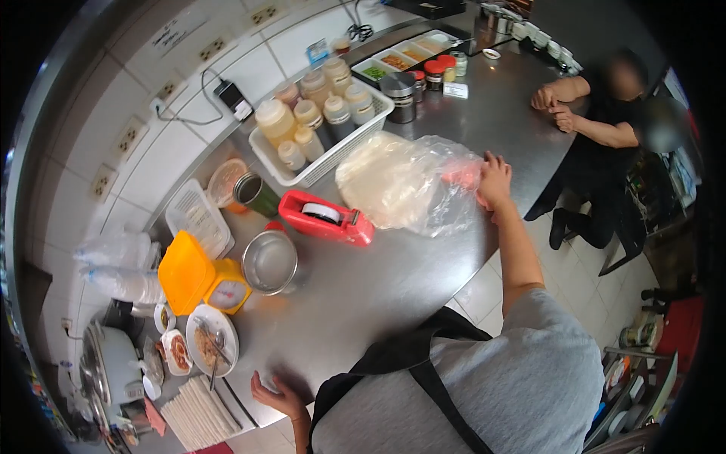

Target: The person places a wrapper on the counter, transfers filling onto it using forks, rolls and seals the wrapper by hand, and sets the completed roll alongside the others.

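On the steel counter lies a clear plastic bag [401, 181] with pale contents and a pinkish-red patch near its right end. At that end is my right hand [494, 180], its fingers curled on the plastic. My left hand [279, 393] is at the counter's front edge, fingers apart, holding nothing. A red tape dispenser [327, 217] stands left of the bag, with a steel bowl [270, 262] beside it. Between the bowl and my left hand is a white oval dish [212, 340] of food with utensils in it.
Behind the bag stands a white basket [306, 178] of sauce bottles. Jars [434, 76] and a topping tray [393, 60] are farther back. A yellow scale [228, 287] stands at the left. Another person [605, 129] leans at the counter's right end.
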### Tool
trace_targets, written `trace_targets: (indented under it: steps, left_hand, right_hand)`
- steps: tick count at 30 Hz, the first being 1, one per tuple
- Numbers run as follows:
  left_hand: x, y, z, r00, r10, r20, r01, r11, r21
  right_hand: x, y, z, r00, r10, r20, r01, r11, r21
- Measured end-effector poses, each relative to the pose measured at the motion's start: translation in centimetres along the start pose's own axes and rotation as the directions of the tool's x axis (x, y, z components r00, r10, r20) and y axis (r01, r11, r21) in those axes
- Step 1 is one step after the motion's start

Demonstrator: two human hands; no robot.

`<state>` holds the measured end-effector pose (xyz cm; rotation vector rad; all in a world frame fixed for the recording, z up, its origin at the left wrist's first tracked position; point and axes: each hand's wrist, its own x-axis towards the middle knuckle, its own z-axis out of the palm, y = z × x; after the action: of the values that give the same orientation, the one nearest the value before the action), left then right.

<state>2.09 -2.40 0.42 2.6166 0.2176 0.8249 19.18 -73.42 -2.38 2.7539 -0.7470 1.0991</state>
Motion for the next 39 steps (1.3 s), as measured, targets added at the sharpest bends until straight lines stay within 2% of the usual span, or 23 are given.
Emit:
trace_targets:
  steps: [2, 5, 6, 7, 8, 10, 12, 16, 19, 22, 23, 24, 26, 28, 29, 31, 32, 33, 34, 35, 37, 38, 39]
  left_hand:
    - [2.7, 4.2, 1.7, 0.986, 0.162, 0.029, -0.157, 0.978, -0.135]
    - [5.9, 12.8, 4.7, 0.898, 0.430, 0.092, -0.381, 0.865, -0.325]
    - [7.0, 16.2, 5.4, 0.815, 0.573, 0.092, -0.498, 0.772, -0.395]
    - [7.8, 19.6, 5.2, 0.709, 0.700, 0.086, -0.594, 0.659, -0.460]
    - [8.4, 23.0, 5.4, 0.610, 0.790, 0.056, -0.665, 0.549, -0.506]
    - [8.6, 28.6, 5.6, 0.421, 0.907, 0.013, -0.739, 0.351, -0.575]
    - [8.2, 34.1, 5.9, 0.320, 0.947, 0.028, -0.720, 0.262, -0.643]
    - [4.7, 40.1, 8.7, 0.160, 0.983, 0.087, -0.672, 0.173, -0.720]
    - [2.7, 40.6, 9.5, 0.120, 0.991, 0.066, -0.683, 0.131, -0.719]
    - [1.9, 40.8, 9.3, -0.091, 0.984, 0.150, -0.766, 0.027, -0.643]
    - [2.3, 41.1, 8.9, -0.089, 0.992, 0.088, -0.678, 0.004, -0.735]
    - [2.3, 41.2, 9.7, -0.019, 1.000, 0.017, -0.666, 0.000, -0.746]
    - [2.3, 41.3, 11.6, 0.120, 0.985, -0.121, -0.641, -0.016, -0.767]
    - [5.3, 42.4, 11.3, 0.245, 0.965, -0.097, -0.424, 0.016, -0.905]
    - [7.2, 43.0, 11.5, 0.305, 0.950, -0.073, -0.304, 0.024, -0.953]
    - [10.0, 44.7, 13.0, 0.361, 0.931, 0.048, -0.281, 0.158, -0.947]
    - [11.2, 45.3, 15.0, 0.333, 0.911, 0.244, -0.155, 0.308, -0.939]
    - [12.3, 45.6, 17.8, 0.280, 0.862, 0.421, -0.040, 0.449, -0.893]
    - [13.5, 45.4, 20.8, 0.211, 0.817, 0.537, -0.154, 0.571, -0.807]
    - [14.9, 45.0, 23.5, 0.158, 0.745, 0.647, -0.277, 0.663, -0.696]
    - [17.3, 43.8, 26.4, 0.174, 0.665, 0.726, -0.455, 0.708, -0.540]
    - [18.3, 43.5, 27.0, 0.204, 0.677, 0.708, -0.503, 0.692, -0.517]
    - [19.2, 43.1, 27.5, 0.230, 0.688, 0.688, -0.550, 0.675, -0.492]
  right_hand:
    - [-1.1, -0.9, -1.0, 0.983, -0.130, 0.129, 0.115, 0.986, 0.121]
    - [-2.6, -1.7, -3.8, 0.900, 0.125, 0.417, -0.266, 0.916, 0.301]
    - [-2.8, -1.1, -3.9, 0.790, 0.325, 0.520, -0.600, 0.587, 0.544]
    - [-3.8, -0.3, -3.7, 0.613, 0.416, 0.671, -0.763, 0.094, 0.639]
    - [-4.6, 0.4, -3.8, 0.434, 0.372, 0.821, -0.708, -0.422, 0.566]
    - [-8.9, 0.1, -8.2, 0.852, 0.128, 0.508, -0.471, -0.235, 0.850]
    - [-7.8, -4.2, -16.1, 0.848, 0.055, 0.527, -0.336, -0.713, 0.616]
    - [-11.6, -11.1, -22.6, 0.666, -0.039, 0.745, -0.327, -0.912, 0.246]
    - [-13.9, -11.0, -22.5, 0.525, 0.129, 0.841, -0.342, -0.874, 0.347]
    - [-14.1, -11.6, -23.1, 0.320, 0.316, 0.893, -0.431, -0.791, 0.434]
    - [-12.9, -11.7, -24.6, 0.258, 0.331, 0.908, -0.477, -0.773, 0.418]
    - [-11.9, -11.7, -25.2, 0.198, 0.347, 0.917, -0.519, -0.756, 0.399]
    - [-14.2, -9.1, -18.6, 0.387, 0.379, 0.840, -0.369, -0.772, 0.518]
    - [-13.4, -4.6, -15.4, 0.646, 0.406, 0.646, -0.311, -0.633, 0.709]
    - [-11.1, -1.7, -14.3, 0.796, 0.363, 0.484, -0.294, -0.468, 0.833]
    - [-7.4, 4.4, -7.3, 0.849, 0.428, 0.309, -0.386, 0.102, 0.917]
    - [-5.6, 3.4, -7.8, 0.876, 0.437, 0.204, -0.406, 0.440, 0.801]
    - [-3.7, 2.3, -8.5, 0.893, 0.440, 0.094, -0.423, 0.747, 0.513]
    - [-1.7, 1.0, -9.4, 0.899, 0.438, -0.015, -0.429, 0.885, 0.182]
    - [0.0, -1.5, -12.4, 0.950, 0.243, -0.195, -0.189, 0.947, 0.259]
    - [0.6, -6.3, -13.7, 0.993, 0.015, -0.120, 0.072, 0.725, 0.684]
    - [-0.3, -10.1, -14.3, 0.998, 0.015, 0.069, -0.067, 0.512, 0.856]
    - [0.0, -12.6, -14.6, 0.980, -0.178, 0.090, 0.003, 0.468, 0.884]
